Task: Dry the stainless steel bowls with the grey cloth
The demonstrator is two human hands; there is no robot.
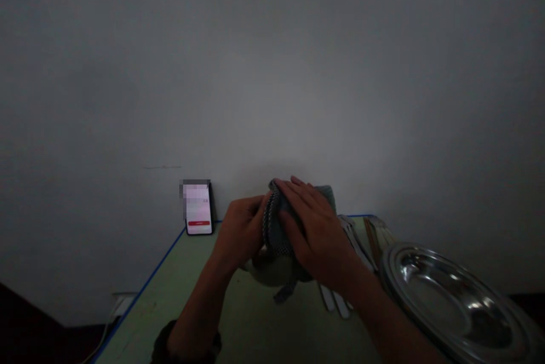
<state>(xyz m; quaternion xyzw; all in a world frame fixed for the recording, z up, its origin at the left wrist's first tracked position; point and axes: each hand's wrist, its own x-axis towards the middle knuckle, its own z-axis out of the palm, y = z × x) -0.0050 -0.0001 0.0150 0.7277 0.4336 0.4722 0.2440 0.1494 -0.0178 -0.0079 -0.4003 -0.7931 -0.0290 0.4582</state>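
In the head view, a grey-green cloth (279, 233) with a black-and-white patterned edge is bunched over a round, dull-shining vessel (272, 273) above the table. Its exact kind is hidden by the cloth and hands. My left hand (242, 227) is closed at the vessel's left side, thumb by the cloth's edge. Across the top, my right hand (313, 227) presses the cloth down, its fingers close together. A loose corner of the cloth hangs below the vessel.
A phone (199, 210) with a lit screen leans on the wall at the back left. Several pieces of cutlery (336, 301) lie under and beyond my right forearm. At the right is a shiny metal basin (447, 296). The green table (170, 290) has blue edges.
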